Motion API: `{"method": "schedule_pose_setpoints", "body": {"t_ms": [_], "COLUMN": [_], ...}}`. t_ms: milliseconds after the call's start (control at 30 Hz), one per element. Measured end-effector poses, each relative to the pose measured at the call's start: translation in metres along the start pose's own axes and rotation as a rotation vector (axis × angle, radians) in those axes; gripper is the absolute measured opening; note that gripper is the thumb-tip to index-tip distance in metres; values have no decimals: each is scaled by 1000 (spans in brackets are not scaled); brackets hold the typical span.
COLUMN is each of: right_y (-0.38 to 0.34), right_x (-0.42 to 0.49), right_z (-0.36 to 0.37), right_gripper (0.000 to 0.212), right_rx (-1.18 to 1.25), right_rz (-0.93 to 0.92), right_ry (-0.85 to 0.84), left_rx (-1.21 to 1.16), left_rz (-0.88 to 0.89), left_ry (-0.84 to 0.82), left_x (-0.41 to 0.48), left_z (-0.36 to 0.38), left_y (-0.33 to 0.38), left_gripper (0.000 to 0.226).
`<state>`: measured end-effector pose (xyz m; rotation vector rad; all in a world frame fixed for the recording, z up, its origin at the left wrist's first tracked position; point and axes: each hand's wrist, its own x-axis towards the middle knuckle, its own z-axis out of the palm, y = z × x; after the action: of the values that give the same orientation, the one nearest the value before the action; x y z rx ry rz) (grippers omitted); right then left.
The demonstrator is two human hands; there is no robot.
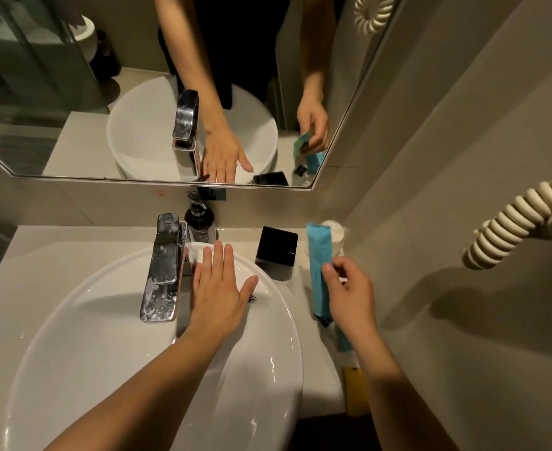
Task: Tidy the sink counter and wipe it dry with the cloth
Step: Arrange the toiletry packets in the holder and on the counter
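Note:
My left hand (217, 288) lies flat, fingers spread, on the back rim of the white basin (105, 336), just right of the chrome tap (162, 268). A bit of white cloth (198, 252) shows under its fingertips. My right hand (349, 291) pinches a long blue packet (319, 268) and holds it above the narrow counter strip (320, 379) right of the basin. The packet's lower end is hidden behind my wrist.
A dark soap pump bottle (200, 222) stands behind the tap. A black square cup (276, 245) and a white round container (335, 232) sit at the back right. A yellow item (354, 392) lies at the counter's front right. A coiled cord (512, 219) hangs on the right wall, which is close.

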<state>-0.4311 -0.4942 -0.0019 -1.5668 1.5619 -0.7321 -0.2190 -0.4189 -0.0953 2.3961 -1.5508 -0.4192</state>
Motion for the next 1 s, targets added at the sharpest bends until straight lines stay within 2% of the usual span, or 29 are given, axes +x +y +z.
{"method": "schedule_pose_setpoints", "body": {"t_ms": [133,333,533,700,1000], "right_y": [-46,-76,-49,-27,-20], "right_x": [18,55,76,83,92], "right_z": [1,31,68,83,90], "right_gripper": [16,14,25,14,13], "right_rx": [208,267,174,54,-128], "right_rz": [-113,-223,-159,-113,-173], "right_ry": [7,-9,-104,-144,-113], "left_rx": [-6,8,-11,1,-7], "left_rz": [-8,-18,-19,-21,-35], "left_ry": [-8,-24,-1,-8,-23], "left_x": [0,1,1,1,3], "left_z": [-2,-5,1,1,-1], "left_y": [1,4,1,2,4], "left_gripper": [86,88,85,86,87]}}
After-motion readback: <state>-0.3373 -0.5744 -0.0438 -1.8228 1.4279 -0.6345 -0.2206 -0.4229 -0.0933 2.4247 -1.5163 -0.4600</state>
